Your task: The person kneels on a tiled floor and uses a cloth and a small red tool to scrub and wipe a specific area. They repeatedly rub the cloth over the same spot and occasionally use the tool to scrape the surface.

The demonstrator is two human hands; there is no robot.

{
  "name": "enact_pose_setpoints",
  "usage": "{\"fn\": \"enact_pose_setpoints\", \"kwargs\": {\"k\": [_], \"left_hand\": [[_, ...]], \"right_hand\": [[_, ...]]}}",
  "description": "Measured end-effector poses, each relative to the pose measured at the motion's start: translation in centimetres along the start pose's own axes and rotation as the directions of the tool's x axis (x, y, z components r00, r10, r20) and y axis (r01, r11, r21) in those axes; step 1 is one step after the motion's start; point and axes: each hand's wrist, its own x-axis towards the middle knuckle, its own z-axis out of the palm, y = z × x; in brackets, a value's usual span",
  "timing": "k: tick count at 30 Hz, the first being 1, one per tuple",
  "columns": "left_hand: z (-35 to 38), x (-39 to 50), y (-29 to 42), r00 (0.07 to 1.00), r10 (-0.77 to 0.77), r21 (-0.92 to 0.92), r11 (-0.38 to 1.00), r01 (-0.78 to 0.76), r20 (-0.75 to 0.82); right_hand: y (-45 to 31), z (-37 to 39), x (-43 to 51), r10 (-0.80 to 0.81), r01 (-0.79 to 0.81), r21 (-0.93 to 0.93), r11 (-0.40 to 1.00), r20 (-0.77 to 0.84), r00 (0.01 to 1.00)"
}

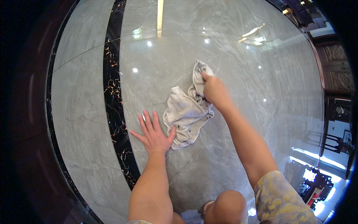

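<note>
A crumpled off-white cloth (pixel 183 112) with dark spots lies spread on the glossy grey marble-look tile floor (pixel 165 61). My right hand (pixel 216 90) grips the bunched upper-right end of the cloth, with its forefinger over the fabric; the hand is slightly blurred and its inner side is hidden. Left of the cloth, my left hand (pixel 155 137) rests palm down on the tiles with its fingers spread. Its thumb touches or overlaps the cloth's lower-left edge.
A black marble-patterned strip (pixel 113 84) runs along the floor at the left, beyond it a dark brown wooden surface (pixel 30 112). My bent knee (pixel 228 207) is at the bottom. Carved wooden doors (pixel 337 67) and a dark wooden chair (pixel 318 186) stand at the right.
</note>
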Motion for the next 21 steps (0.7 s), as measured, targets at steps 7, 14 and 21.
{"fn": "enact_pose_setpoints", "kwargs": {"k": [7,14,21], "left_hand": [[0.1,0.0,0.1,1.000,0.013,0.004,1.000,-0.013,0.002],[-0.8,0.3,0.3,1.000,-0.008,0.003,1.000,0.008,0.030],[-0.7,0.2,0.4,0.998,-0.023,-0.019,1.000,0.024,0.063]], "right_hand": [[0.6,1.2,-2.6,0.028,-0.027,-0.023,0.999,0.005,1.000],[0.0,0.7,-1.8,0.122,-0.121,-0.027,0.992,0.029,0.992],[0.0,0.0,0.6,0.116,-0.116,0.068,0.991,-0.001,0.993]]}}
